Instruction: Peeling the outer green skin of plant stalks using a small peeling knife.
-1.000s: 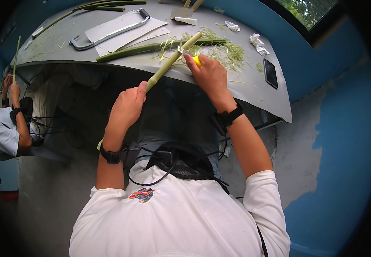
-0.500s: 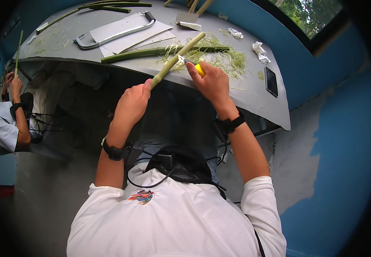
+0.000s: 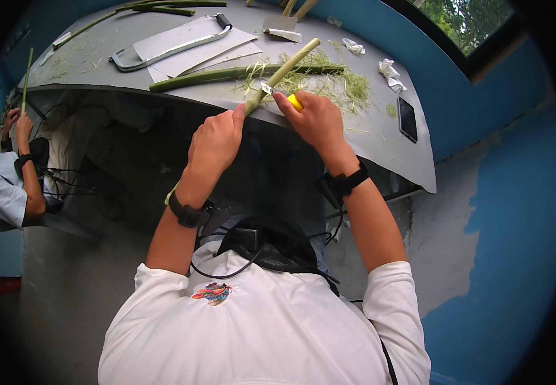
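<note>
The stick [image 3: 289, 68] is pale green, the handle [image 3: 295, 102] yellow. I see a grey surface [image 3: 384, 142], a blue wall [image 3: 515, 205] and a white shirt [image 3: 259, 337] with a colourful picture [image 3: 213, 294].

No readable text, no legible labels, no numbers or signs

Workshop: hacksaw [image 3: 182, 49], green shavings [image 3: 353, 90] littering grey worktable [image 3: 380, 144]

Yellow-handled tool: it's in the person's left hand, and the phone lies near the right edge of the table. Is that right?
No, the head view shows the yellow-handled tool in the right hand; the phone does lie near the right edge of the table.
</note>
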### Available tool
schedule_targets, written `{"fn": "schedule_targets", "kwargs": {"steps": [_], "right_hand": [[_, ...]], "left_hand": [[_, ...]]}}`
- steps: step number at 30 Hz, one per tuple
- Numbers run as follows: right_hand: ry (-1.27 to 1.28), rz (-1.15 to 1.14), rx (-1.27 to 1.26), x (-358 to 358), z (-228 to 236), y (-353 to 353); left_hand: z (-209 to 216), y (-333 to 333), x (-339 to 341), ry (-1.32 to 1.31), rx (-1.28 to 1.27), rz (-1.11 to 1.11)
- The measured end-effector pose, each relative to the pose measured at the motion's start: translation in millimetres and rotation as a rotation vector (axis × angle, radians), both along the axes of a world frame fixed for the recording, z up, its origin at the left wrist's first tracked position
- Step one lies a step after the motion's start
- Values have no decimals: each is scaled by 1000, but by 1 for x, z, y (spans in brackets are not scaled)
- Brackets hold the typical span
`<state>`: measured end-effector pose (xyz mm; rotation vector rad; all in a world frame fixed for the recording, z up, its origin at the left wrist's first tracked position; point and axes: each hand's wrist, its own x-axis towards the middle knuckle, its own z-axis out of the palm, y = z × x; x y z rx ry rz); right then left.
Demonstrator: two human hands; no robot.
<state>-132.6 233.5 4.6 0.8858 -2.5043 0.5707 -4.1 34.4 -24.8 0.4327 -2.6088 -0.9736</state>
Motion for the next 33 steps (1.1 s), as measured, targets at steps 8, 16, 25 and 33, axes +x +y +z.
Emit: {"fn": "schedule_targets", "kwargs": {"steps": [8, 16, 25, 33], "right_hand": [[-40, -80, -39, -2, -2, -2], [-5, -109, -29, -5, -5, -2], [38, -140, -60, -2, -7, -4], [50, -205, -71, -4, -9, -3]], "left_hand": [[2, -1, 14, -43, -72, 35], [-9, -9, 29, -54, -36, 43], [-8, -13, 44, -95, 73, 9], [-17, -24, 54, -94, 159, -29]]}}
